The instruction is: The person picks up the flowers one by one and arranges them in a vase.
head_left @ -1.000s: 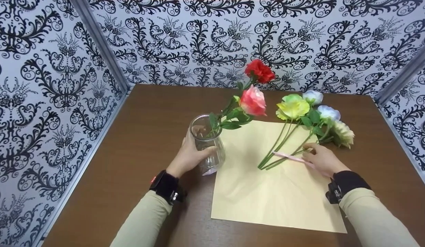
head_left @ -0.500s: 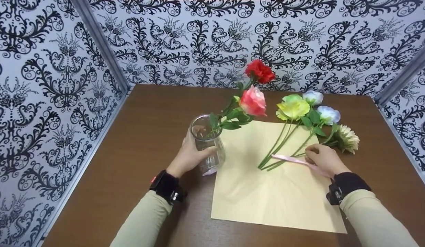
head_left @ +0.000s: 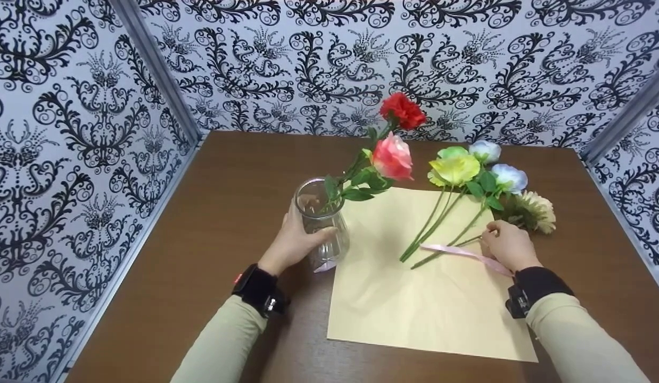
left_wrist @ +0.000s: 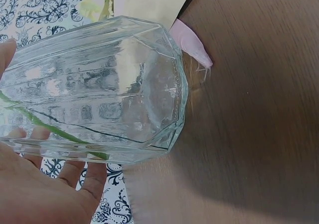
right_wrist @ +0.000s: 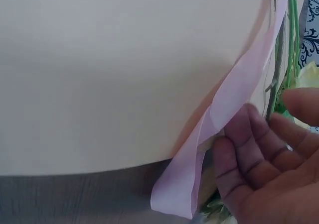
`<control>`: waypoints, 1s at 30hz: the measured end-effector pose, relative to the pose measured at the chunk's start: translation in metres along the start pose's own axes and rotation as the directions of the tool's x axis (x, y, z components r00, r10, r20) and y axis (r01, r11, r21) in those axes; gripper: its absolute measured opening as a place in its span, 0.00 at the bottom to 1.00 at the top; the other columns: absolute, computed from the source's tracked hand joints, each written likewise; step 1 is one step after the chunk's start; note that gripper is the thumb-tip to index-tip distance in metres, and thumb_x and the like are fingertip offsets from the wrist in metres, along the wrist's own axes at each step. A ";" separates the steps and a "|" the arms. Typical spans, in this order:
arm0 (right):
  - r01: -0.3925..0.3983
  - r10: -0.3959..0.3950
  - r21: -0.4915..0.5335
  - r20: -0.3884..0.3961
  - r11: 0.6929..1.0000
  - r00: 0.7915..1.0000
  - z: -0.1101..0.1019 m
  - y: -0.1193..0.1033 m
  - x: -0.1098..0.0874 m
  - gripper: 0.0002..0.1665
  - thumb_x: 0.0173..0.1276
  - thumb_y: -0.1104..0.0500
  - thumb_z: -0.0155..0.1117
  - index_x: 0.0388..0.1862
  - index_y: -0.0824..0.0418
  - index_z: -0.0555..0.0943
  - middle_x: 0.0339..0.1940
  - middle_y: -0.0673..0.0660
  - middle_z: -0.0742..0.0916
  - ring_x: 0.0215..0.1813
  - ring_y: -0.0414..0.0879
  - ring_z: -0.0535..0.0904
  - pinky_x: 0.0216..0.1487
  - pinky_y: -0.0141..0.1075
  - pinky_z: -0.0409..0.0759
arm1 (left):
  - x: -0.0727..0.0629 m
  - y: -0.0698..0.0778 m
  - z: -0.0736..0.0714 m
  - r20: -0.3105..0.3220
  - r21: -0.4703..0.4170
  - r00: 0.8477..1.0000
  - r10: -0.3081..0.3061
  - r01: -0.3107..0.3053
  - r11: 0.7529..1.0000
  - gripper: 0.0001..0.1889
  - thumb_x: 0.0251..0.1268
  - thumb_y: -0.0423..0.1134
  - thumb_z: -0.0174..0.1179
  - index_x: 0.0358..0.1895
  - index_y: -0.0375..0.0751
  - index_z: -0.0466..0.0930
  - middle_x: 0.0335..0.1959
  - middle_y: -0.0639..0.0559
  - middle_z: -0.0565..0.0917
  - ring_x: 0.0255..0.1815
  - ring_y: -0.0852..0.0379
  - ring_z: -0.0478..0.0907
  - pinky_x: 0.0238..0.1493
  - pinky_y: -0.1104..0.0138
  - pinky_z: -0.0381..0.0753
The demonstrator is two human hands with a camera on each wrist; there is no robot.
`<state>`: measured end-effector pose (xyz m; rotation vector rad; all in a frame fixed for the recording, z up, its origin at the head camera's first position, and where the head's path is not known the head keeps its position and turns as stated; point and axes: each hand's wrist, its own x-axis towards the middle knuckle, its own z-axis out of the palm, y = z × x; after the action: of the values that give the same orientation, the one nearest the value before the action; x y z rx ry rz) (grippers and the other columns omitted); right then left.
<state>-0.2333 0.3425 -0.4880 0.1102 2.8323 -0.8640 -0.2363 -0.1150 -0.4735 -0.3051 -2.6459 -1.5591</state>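
The brown desk (head_left: 212, 229) spreads across the lower head view, with a sheet of tan paper (head_left: 414, 303) right of centre. The glass vase (head_left: 336, 247) stands mid-frame at the sheet's left edge; the left hand (head_left: 297, 236) has its fingers wrapped round it. A red flower (head_left: 403, 110) and a pink flower (head_left: 393, 156) lean out toward the upper right.

What counts most, I judge, is the cream flower (head_left: 540, 213): its head lies at right, beyond the right hand (head_left: 509, 246), its stem slanting down leftward over the paper, cut end toward the vase. The right hand is nearer, fingers curled in and seemingly gripping that stem.

The left wrist view shows a green stem (left_wrist: 60, 133) slanting inside the glass, and frayed threads on the pink ribbon end (left_wrist: 191, 44) beside the base. The right wrist view alone shows the fold in the long pink ribbon (right_wrist: 239, 92).
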 end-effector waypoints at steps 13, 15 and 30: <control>-0.013 0.005 -0.074 -0.104 0.997 0.995 -0.004 0.006 -0.003 0.27 0.79 0.55 0.46 0.63 0.76 0.75 0.59 0.78 0.80 0.59 0.77 0.74 0.56 0.66 0.72 | 0.001 0.000 0.001 -0.008 -0.022 1.000 0.007 -0.007 1.000 0.42 0.52 0.48 0.78 0.68 0.47 0.64 0.63 0.49 0.76 0.65 0.48 0.69 0.70 0.51 0.65; -0.019 0.008 -0.063 -0.172 0.998 0.985 -0.004 0.005 -0.004 0.25 0.79 0.55 0.48 0.60 0.74 0.78 0.56 0.76 0.82 0.56 0.75 0.76 0.54 0.64 0.74 | 0.001 0.001 0.001 -0.006 -0.027 1.000 0.005 -0.005 1.000 0.43 0.52 0.49 0.78 0.69 0.47 0.64 0.64 0.49 0.76 0.65 0.48 0.68 0.71 0.50 0.64; -0.162 0.240 0.235 -0.360 0.958 0.901 -0.005 -0.003 -0.005 0.19 0.74 0.55 0.61 0.53 0.68 0.83 0.48 0.68 0.86 0.57 0.67 0.74 0.50 0.50 0.72 | 0.000 0.001 -0.002 0.006 0.009 1.000 -0.011 0.011 1.000 0.43 0.52 0.51 0.78 0.70 0.50 0.63 0.64 0.51 0.76 0.67 0.46 0.65 0.72 0.48 0.60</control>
<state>-0.2293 0.3432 -0.4812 0.6616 2.9950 -1.1896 -0.2358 -0.1157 -0.4715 -0.2964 -2.6629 -1.5513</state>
